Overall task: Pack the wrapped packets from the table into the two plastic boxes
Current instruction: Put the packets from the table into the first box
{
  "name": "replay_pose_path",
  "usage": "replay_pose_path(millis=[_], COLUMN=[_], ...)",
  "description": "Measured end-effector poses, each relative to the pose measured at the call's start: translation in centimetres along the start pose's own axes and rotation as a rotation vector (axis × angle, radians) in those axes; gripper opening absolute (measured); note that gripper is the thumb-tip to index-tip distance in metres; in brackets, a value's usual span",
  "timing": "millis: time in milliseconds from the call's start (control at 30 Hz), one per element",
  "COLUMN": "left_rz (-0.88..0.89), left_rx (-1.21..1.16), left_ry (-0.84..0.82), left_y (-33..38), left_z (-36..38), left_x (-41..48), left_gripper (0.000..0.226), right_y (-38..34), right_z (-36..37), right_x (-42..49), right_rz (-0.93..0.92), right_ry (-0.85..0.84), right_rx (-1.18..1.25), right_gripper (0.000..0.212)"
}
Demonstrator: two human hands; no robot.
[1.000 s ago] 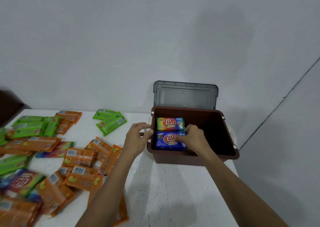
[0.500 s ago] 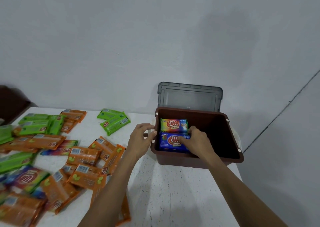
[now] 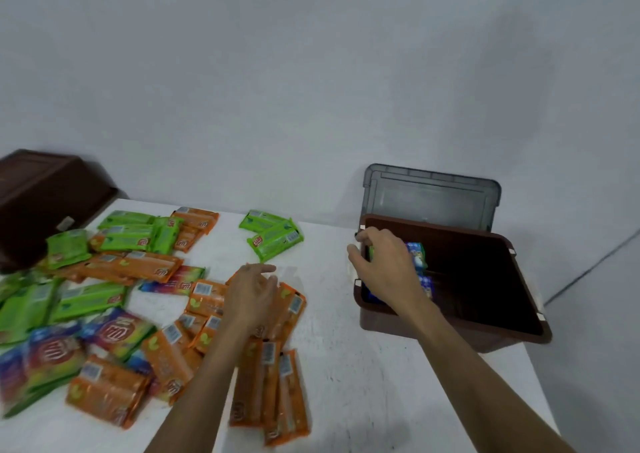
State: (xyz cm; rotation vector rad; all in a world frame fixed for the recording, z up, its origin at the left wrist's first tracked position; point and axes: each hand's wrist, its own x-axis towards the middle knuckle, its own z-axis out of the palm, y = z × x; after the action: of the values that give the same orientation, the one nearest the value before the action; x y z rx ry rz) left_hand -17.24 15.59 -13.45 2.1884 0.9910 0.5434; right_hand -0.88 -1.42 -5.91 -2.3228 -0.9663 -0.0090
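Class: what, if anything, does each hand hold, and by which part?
Left hand: nothing, fingers spread over the orange packets. Right hand: fingers curled over the packed packets at the brown box's left end; a grip cannot be told.

We see a white tabletop with fine dark speckles (image 3: 346,383), its bare surface widest toward the near right corner. Behind it rises a plain pale grey wall (image 3: 311,89), which meets the table's far edge. On the right, a thin dark line (image 3: 595,265) slants down across the wall, and a soft grey shadow (image 3: 512,54) lies higher up.
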Motion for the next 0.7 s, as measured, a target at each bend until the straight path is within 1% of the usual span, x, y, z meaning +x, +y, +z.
replay_pose_path(millis=[133, 233, 300, 400, 567, 633, 700], left_rz=[-0.020, -0.051, -0.037, -0.022, -0.001, 0.006, 0.012], left_rx=[0.194, 0.291, 0.286, 0.244, 0.205, 0.197, 0.190], left_ry=[0.031, -0.026, -0.108, -0.207, -0.180, -0.158, -0.149], left_y=[-4.5, -7.2, -8.6, -9.8, -10.5, -10.6, -10.6], left_z=[-2.5, -4.2, -4.9, -5.3, -5.1, -5.1, -5.1], left_x=[0.5, 1.1, 1.5, 1.5, 1.2, 1.3, 1.3], left_gripper=[0.027, 0.040, 0.048, 0.040, 0.039, 0.039, 0.040], right_y=[-2.6, -4.6, -5.8, -7.2, -8.9, -9.2, -9.2], right_z=[2.7, 4.9, 6.6, 9.4, 14.1, 16.0, 17.5], right_x=[1.3, 3.0, 4.4, 6.6, 9.5, 10.4, 11.2], right_rz=[-0.057, -0.065, -0.063, -0.062, 0.028, 0.027, 0.034], right_ry=[-0.059, -0.188, -0.291, -0.417, -0.604, -0.700, -0.753], right_rx=[0.035, 0.053, 0.038, -0.012, -0.029, -0.091, -0.173], right_gripper=[0.030, 0.032, 0.034, 0.039, 0.055, 0.056, 0.055])
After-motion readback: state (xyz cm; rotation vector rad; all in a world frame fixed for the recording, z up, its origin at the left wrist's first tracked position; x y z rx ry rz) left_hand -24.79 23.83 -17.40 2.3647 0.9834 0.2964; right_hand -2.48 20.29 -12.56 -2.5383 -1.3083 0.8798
